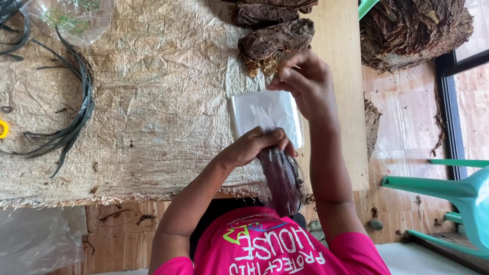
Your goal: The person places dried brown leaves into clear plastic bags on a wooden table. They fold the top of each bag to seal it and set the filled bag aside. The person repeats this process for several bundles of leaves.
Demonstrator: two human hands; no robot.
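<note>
- Head cam, looking down: left hand [257,144] closed round the top of a dark bundle in clear wrap [281,182]; bundle blurred, hangs from the fist toward the person's chest.
- Right hand [305,81] raised above it, fingers pinched together; what they pinch, if anything, can't tell.
- Stack of clear plastic bags [267,113] lies flat between the two hands, just beyond the left fist, under the right wrist.
- Key relation: bundle's long axis runs hand-to-body, nearly in line w/ the bags; left hand is nearer both.
- Bags rest on burlap cloth [153,102] covering a wooden table [338,51].
- Dried brown leaf bundles [275,40] at far edge, just past right hand.
- Black straps [76,117] well apart, left side.
- Green plastic chair [458,193] on tiled floor, right.
</note>
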